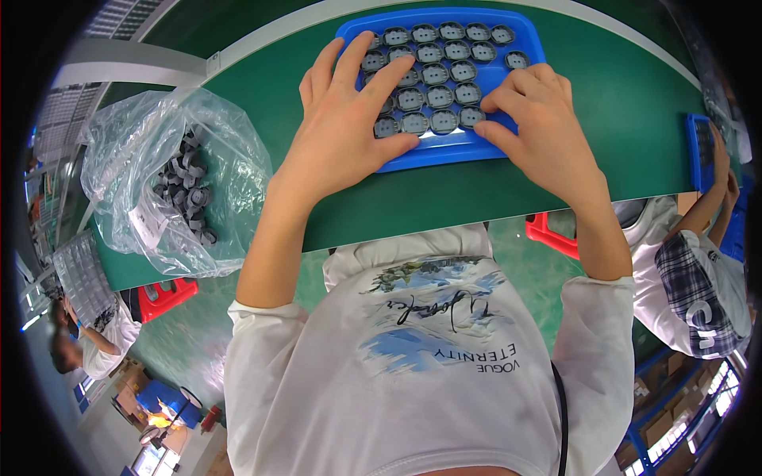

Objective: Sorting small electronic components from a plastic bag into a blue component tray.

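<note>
Rows of small grey round plastic parts (434,74) lie in a shallow blue tray (444,153) on the green table. My left hand (337,131) rests over the tray's left side, fingers spread, the thumb along the near edge and the index finger reaching across some parts. At the right end of the nearest row, the thumb and index finger of my right hand (544,123) close on one grey plastic part (471,117). A single part (517,60) sits apart near the tray's right side, just beyond that hand. My left fingers cover some parts.
An open clear plastic bag (230,159) with loose dark grey parts (186,190) lies left of the tray. Red stools (167,297) stand below the table edge. Another person (683,262) works at the right beside a small blue tray (700,151); one more person sits far left.
</note>
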Action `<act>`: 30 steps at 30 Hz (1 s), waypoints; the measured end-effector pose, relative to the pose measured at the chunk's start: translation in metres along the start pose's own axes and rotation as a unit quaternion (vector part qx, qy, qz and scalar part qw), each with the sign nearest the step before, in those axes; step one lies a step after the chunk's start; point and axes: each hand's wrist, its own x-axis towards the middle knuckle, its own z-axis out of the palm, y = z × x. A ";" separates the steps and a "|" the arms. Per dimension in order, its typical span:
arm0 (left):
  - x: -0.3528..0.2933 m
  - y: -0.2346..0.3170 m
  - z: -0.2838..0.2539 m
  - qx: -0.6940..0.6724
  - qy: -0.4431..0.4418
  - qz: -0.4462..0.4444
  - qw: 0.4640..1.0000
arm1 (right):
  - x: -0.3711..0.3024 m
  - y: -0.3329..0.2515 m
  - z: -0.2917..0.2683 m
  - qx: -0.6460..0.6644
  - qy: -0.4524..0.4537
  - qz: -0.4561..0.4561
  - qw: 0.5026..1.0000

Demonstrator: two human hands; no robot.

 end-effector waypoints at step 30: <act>0.021 0.016 0.008 0.023 -0.009 0.051 0.998 | 0.001 -0.004 0.003 -0.038 0.009 0.050 0.998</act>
